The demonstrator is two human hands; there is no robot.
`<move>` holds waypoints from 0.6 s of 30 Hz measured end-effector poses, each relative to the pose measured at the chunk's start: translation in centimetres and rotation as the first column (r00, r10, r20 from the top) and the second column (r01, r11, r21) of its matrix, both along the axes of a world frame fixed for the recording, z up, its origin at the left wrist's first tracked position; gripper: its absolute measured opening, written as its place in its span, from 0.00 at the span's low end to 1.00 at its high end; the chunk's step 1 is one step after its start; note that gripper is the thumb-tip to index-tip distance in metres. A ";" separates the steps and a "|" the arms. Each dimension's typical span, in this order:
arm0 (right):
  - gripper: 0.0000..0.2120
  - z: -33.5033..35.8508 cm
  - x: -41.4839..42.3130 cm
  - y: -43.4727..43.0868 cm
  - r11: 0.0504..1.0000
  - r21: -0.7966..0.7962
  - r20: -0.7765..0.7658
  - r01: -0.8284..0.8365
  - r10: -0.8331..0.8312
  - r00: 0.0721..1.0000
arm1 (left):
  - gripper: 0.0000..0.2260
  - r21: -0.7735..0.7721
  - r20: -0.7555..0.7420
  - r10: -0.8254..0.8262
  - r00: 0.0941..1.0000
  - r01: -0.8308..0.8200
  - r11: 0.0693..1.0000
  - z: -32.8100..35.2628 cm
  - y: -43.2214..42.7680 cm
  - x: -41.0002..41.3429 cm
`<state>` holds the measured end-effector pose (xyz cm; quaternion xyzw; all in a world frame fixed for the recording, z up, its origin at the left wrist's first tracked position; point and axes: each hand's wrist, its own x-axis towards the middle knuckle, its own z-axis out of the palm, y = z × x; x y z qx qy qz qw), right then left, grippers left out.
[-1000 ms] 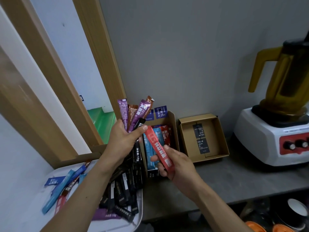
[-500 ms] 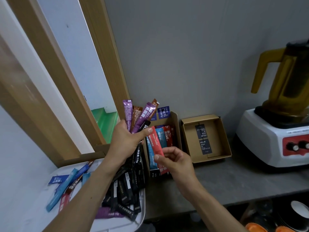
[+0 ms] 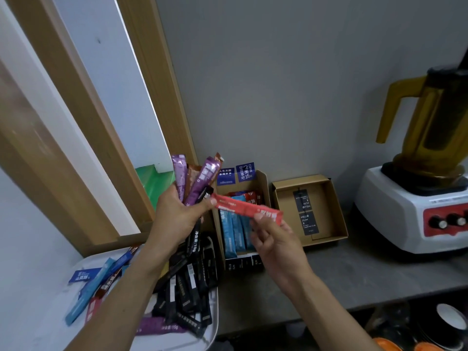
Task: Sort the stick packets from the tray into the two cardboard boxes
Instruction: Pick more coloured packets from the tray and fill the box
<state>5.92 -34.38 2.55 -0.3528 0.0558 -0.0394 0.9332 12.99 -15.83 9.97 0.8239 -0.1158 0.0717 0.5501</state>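
Note:
My left hand (image 3: 177, 216) grips a fan of purple, brown and black stick packets (image 3: 195, 181) above the tray. My right hand (image 3: 273, 239) pinches a red stick packet (image 3: 243, 207) by its right end and holds it almost level over the left cardboard box (image 3: 264, 183), which holds blue and red packets (image 3: 234, 231). The red packet's left end reaches my left thumb. The right cardboard box (image 3: 336, 214) holds only dark paper tags. The white tray (image 3: 214, 315) at lower left carries many black packets and some blue, red and purple ones.
A blender (image 3: 428, 158) with a yellow jug on a white base stands at the right on the grey counter (image 3: 354, 272). A wooden door frame (image 3: 152, 79) runs along the left. Cups and orange objects sit on a shelf below the counter at lower right.
My right hand has lifted the red packet from a steep slant in front of the left box and turned it almost level above that box. My left hand has kept its bundle.

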 end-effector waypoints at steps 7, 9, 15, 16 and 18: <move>0.11 1.4 1.2 -0.3 0.828 -0.519 0.150 0.214 -0.159 0.976 | 0.18 -0.048 0.029 -0.012 0.999 0.014 0.999 0.4 -0.1 -0.9; 0.11 1.1 1.5 -0.4 0.746 -0.648 0.145 0.154 -0.077 0.986 | 0.19 -0.096 0.040 -0.053 0.998 0.057 0.994 0.8 -0.7 -0.9; 0.19 0.4 1.3 0.3 0.685 -0.723 0.111 0.087 -0.009 0.994 | 0.23 0.030 0.010 -0.085 0.996 0.085 0.996 0.4 -1.7 0.4; 0.18 0.1 1.3 0.4 0.686 -0.721 0.114 0.098 -0.022 0.993 | 0.23 0.056 0.005 -0.086 0.996 0.085 0.995 0.4 -1.7 0.6; 0.16 -0.6 1.3 0.4 0.683 -0.722 0.115 0.114 -0.044 0.992 | 0.22 0.110 0.010 -0.088 0.996 0.087 0.990 0.6 -1.7 0.8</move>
